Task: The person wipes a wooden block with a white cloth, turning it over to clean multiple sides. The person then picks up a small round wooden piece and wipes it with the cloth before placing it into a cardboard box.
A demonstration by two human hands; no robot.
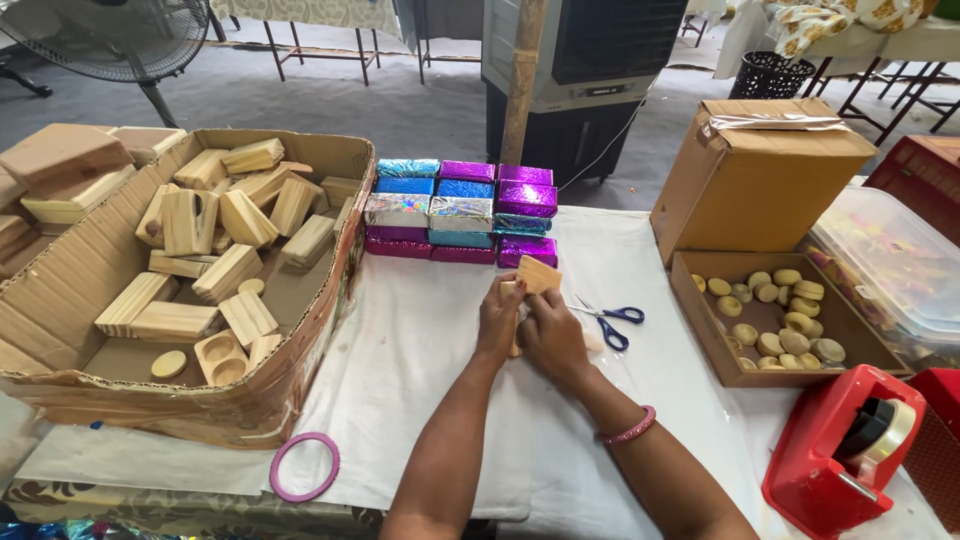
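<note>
My left hand (497, 318) and my right hand (552, 333) meet at the middle of the white-covered table (420, 350). Together they grip a small pale wooden block (537, 273), which sticks up above the fingers. Just behind the hands stands a stack of blocks wrapped in shiny purple, blue and silver foil (455, 210). Blue-handled scissors (606, 320) lie right beside my right hand.
A big torn cardboard box of bare wooden blocks (200, 260) fills the left. At the right sit a shallow box of round wooden pieces (775, 315), a taller closed carton (760, 170), a red tape dispenser (850, 450) and a clear plastic tub (890, 260). A pink ring (304, 467) lies near the front edge.
</note>
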